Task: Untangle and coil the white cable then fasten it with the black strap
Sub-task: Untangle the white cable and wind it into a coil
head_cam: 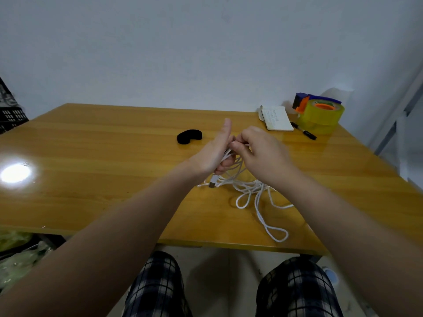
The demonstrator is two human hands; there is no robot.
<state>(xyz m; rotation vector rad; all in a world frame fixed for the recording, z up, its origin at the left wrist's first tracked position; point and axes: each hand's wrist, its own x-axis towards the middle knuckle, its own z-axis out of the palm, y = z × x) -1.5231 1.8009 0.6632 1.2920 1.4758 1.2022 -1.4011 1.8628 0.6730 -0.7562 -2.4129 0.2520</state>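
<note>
The white cable (250, 191) lies in loose tangled loops on the wooden table (91, 156), trailing toward the front edge. My left hand (215, 152) holds several strands of it above the table, thumb pointing up, and a plug end hangs just below that hand. My right hand (258, 149) pinches a strand close against the left hand's fingers. The black strap (189, 136) lies curled on the table, to the left of and beyond both hands, untouched.
At the back right stand a yellow tape roll in a blue and orange dispenser (320, 115), a small white notepad (275, 118) and a black pen (303, 131). A bright light glare (14, 173) marks the table's left side. My knees show below the front edge.
</note>
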